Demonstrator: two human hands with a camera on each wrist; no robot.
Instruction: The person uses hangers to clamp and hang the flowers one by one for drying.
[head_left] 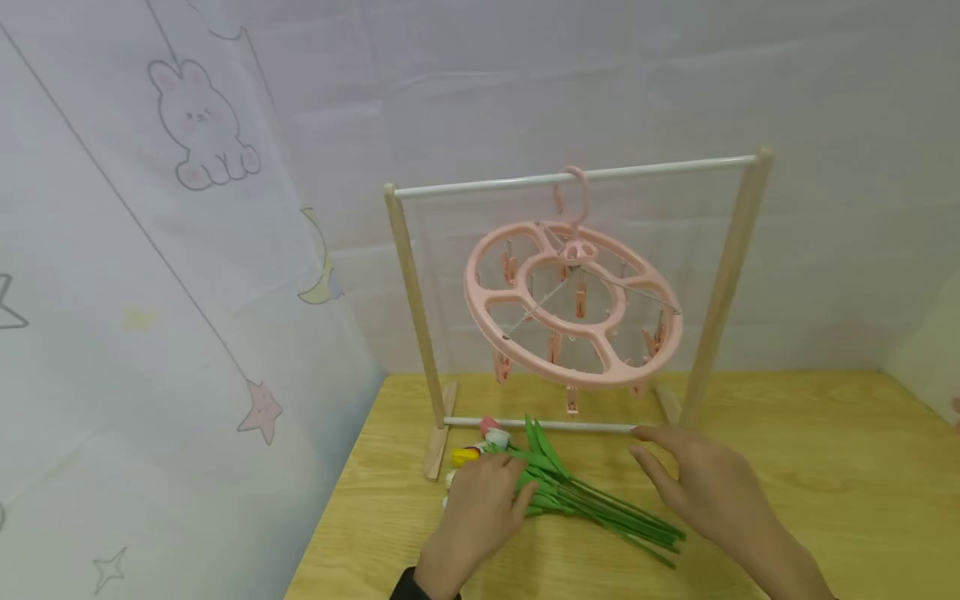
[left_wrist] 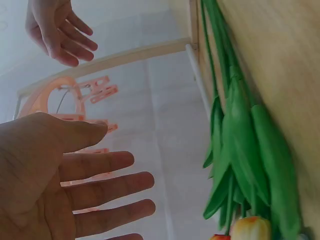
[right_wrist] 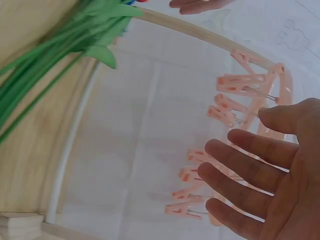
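A bunch of artificial tulips (head_left: 555, 487) lies on the wooden table, blossoms to the left and green stems to the right. My left hand (head_left: 483, 500) hovers above the blossom end, fingers extended and holding nothing; the left wrist view shows it apart from the tulips (left_wrist: 235, 135). Over the table to the right of the stems is my right hand (head_left: 708, 479), its fingers spread with nothing in them. Behind both hands, a pink round clip hanger (head_left: 480, 287) hangs by its hook from a rack. Several pink clothespins (right_wrist: 240, 82) dangle from it.
The rack has a white top bar (head_left: 480, 186), wooden posts (head_left: 416, 308) and a low white bar (head_left: 585, 427) just behind the tulips. A pale wall cloth (head_left: 315, 125) with printed drawings stands behind and to the left of the table (head_left: 825, 467).
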